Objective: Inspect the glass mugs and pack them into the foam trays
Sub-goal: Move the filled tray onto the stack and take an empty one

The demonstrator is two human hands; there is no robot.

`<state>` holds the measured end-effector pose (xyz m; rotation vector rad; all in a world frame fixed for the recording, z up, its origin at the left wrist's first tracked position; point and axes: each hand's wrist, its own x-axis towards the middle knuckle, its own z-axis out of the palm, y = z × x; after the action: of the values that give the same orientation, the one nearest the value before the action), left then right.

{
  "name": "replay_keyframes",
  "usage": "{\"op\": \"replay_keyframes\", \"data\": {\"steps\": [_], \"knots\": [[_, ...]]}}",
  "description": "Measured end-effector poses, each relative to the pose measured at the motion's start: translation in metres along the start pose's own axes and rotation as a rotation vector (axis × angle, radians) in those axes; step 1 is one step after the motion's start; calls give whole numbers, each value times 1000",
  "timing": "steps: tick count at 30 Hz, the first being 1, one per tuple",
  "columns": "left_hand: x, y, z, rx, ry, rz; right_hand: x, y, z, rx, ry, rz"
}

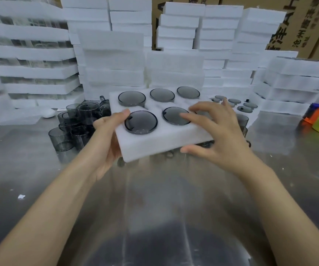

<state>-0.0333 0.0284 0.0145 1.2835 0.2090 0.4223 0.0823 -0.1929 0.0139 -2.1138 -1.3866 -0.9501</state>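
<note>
Packed stacks, far left: foam trays (26,54) stand in a tall pile with glass showing between the layers, so I judge many sets are already finished.

Loose mugs: a group of grey glass mugs (74,123) waits on the steel surface (154,217), just left of the held tray; these are not yet packed.

Left hand: the left hand (106,139) grips the near left edge of the foam tray (164,143), thumb on top and fingers hidden under it.

Held tray: it is lifted and tilted above the surface, with five round grey glass pieces (141,122) sitting in its holes; the sixth hole is behind the right hand, so I cannot tell if it is filled.

Right hand: the right hand (212,129) lies on the tray's right part with fingers spread and nearly straight, pressing, thumb at the near edge; it does not grasp anything.

Small lids: several small grey lids (245,109) lie behind the right hand, well apart from the mugs.

Empty foam, back and right: many white foam blocks (296,81) are stacked, which suggests much packing is left.

Progress: this tray looks almost complete; the loose mugs remain.
</note>
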Motion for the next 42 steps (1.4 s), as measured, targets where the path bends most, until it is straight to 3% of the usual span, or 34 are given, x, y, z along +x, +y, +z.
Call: {"op": "replay_keyframes", "data": {"steps": [4, 6, 10, 13, 16, 20, 25, 29, 36, 39, 42], "knots": [[4, -17, 13, -44, 66, 41, -5, 10, 2, -42, 66, 61], [8, -29, 18, -68, 47, 144, -7, 21, 1, -63, 149, 101], [13, -65, 12, 360, 44, 470, -13, 58, -10, -155, 394, 226], [21, -87, 10, 660, -4, 542, -13, 91, -21, -224, 509, 437], [32, -94, 12, 850, -44, 574, 2, 135, -29, -320, 438, 652], [36, -97, 12, 1018, -113, 613, 32, 195, -20, -375, 242, 778], [37, -93, 10, 1039, -103, 673, 59, 230, 26, -546, 154, 786], [34, -89, 12, 1031, -111, 714, 62, 245, 63, -669, -207, 906], [32, -89, 14, 1028, -155, 683, 79, 254, 53, -618, -407, 971], [29, -86, 17, 1088, -138, 658, 103, 237, 52, -571, -268, 874], [29, -86, 18, 1165, -59, 592, 150, 203, 62, -348, 14, 539]]}}
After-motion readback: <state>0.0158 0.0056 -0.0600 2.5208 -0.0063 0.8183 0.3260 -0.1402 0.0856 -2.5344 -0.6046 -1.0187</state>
